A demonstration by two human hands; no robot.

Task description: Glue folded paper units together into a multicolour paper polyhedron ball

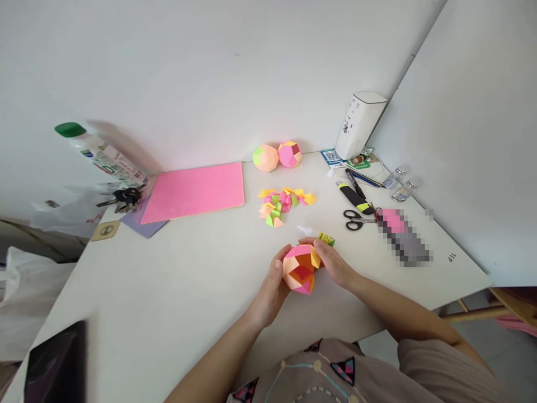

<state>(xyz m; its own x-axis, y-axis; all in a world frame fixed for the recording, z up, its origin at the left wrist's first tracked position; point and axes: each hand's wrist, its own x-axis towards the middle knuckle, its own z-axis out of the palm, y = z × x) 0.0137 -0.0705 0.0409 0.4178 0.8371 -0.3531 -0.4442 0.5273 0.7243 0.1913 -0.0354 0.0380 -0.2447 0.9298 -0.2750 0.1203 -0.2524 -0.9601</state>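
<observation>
Near the table's front edge, a folded paper ball in pink, peach and orange is held between both hands, with an opening facing me. My left hand wraps its left side, thumb on top. On its upper right side is my right hand, its fingers partly hidden behind the ball. A small green and yellow item lies just beyond my right hand. Farther back is a cluster of small folded paper pieces. Two finished-looking paper balls, one peach and one pink, sit against the wall.
Pink paper sheets lie at the back left, beside keys and a green-capped bottle. At right are scissors, a cutter, pens, small jars and a white container. A dark device is at front left.
</observation>
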